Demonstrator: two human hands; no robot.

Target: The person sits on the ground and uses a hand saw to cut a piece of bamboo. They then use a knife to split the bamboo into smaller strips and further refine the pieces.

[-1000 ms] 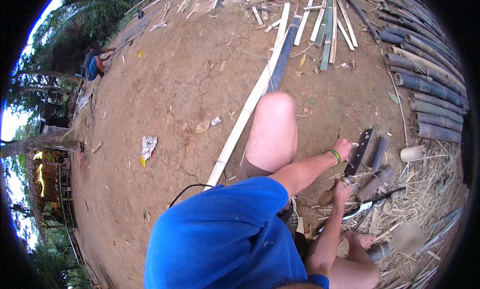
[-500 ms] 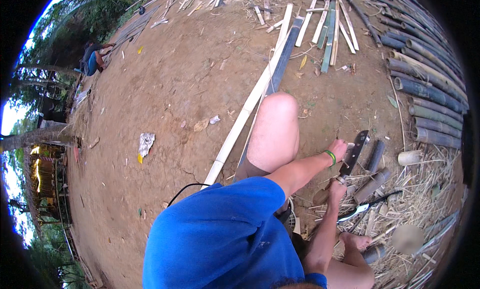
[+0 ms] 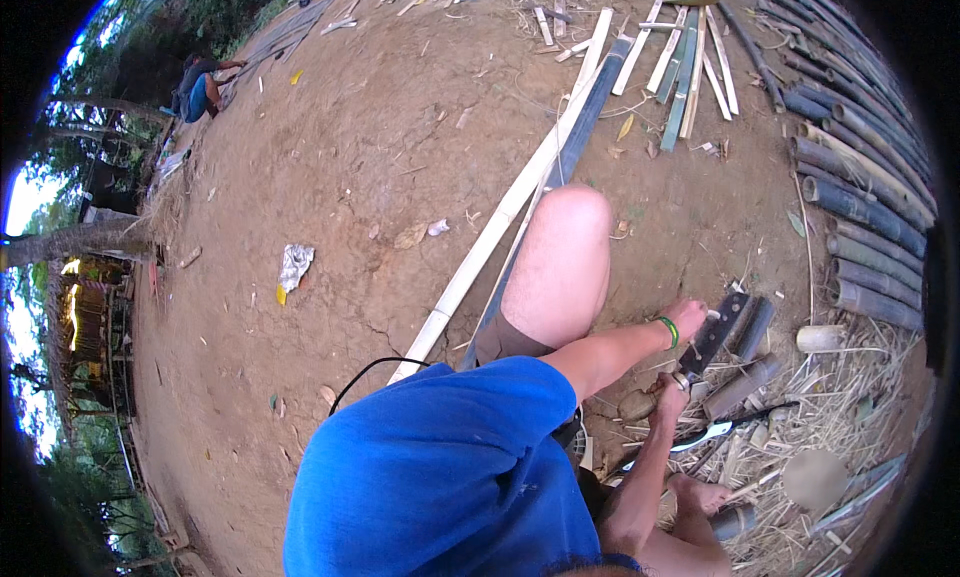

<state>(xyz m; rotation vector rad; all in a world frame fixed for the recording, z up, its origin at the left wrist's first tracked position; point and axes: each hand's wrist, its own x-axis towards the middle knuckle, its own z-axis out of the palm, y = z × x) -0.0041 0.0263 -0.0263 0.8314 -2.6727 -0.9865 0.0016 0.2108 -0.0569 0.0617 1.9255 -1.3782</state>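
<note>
My right hand [image 3: 672,393] is closed around the handle of a machete [image 3: 711,345], whose dark broad blade points away and up to the right. Just left of the blade, my left hand [image 3: 685,321], with a green bracelet at its wrist, pinches a small pale bamboo strip [image 3: 712,315]. The strip's end meets the blade, though the exact contact is too small to make out. Beside the blade lie a short dark bamboo section [image 3: 757,327] and a browner bamboo section [image 3: 741,386].
A white-and-black long tool [image 3: 716,431] lies among pale shavings [image 3: 830,407] near my bare foot [image 3: 700,493]. Bamboo poles [image 3: 870,197] are stacked at right. Long split bamboo [image 3: 500,212] runs past my knee [image 3: 565,247]. Another person [image 3: 200,87] crouches far left.
The view has shifted a little. The machete blade leans further to the right, lying closer to the short dark bamboo section. Both hands keep their hold.
</note>
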